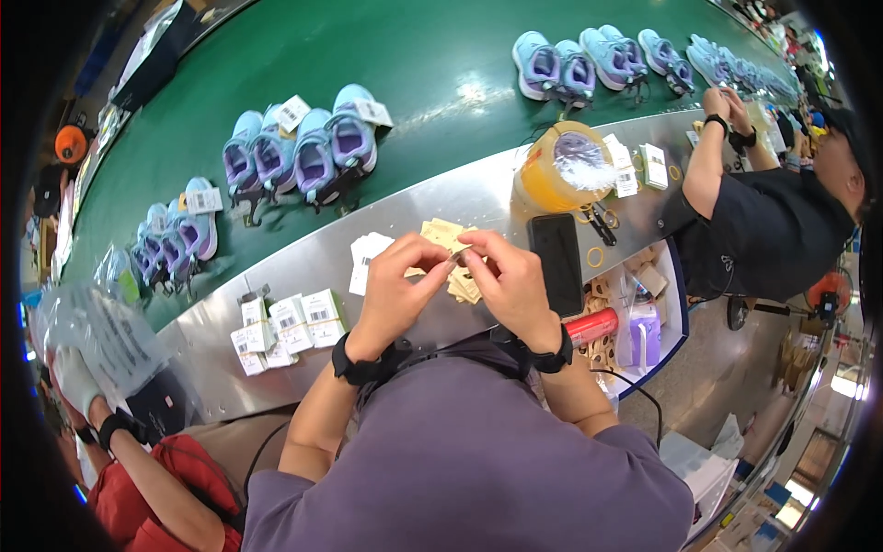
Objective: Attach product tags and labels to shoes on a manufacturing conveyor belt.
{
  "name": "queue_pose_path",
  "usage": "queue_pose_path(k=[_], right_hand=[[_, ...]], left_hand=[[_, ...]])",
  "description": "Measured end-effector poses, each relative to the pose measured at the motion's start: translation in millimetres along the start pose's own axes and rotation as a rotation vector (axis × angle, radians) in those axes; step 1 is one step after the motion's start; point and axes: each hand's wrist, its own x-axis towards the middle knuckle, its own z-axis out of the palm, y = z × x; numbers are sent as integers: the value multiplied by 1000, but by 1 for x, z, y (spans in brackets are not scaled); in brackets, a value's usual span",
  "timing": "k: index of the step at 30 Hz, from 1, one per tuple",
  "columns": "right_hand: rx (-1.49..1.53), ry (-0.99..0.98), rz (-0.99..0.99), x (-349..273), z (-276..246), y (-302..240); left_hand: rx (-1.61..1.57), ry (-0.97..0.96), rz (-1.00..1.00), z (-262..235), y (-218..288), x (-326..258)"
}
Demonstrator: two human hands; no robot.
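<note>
My left hand (pixel 401 283) and my right hand (pixel 513 281) meet over the metal ledge, thumbs and fingers pinched together. Something small and thin is between the fingertips; I cannot make out what it is. Just beyond and under them lies a loose pile of beige paper tags (pixel 445 233), partly hidden by the hands. White tags with barcodes (pixel 366 250) are fanned out beside my left hand. A black phone (pixel 556 263) rests flat to the right of my right hand.
Pale blue shoes (pixel 313 156) stand in rows on the green conveyor belt (pixel 432 55). Banded white tag bundles (pixel 287 324) sit left, a yellow tub (pixel 544 177) right. Below is a box holding a red cylinder (pixel 593 326). Co-workers flank me; one person's hands (pixel 727 109) are raised.
</note>
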Motion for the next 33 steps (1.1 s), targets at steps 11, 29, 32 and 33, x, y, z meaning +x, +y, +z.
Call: queue_pose_path(k=[11, 29, 32, 33], right_hand=[[73, -270, 244, 45, -201, -5], [36, 327, 10, 271, -468, 106], [72, 253, 110, 359, -491, 134], [126, 217, 177, 392, -499, 157]], left_hand=[[992, -216, 1142, 122, 119, 96], [817, -299, 722, 290, 104, 523], [885, -523, 603, 309, 58, 607], [927, -501, 527, 318, 43, 626]])
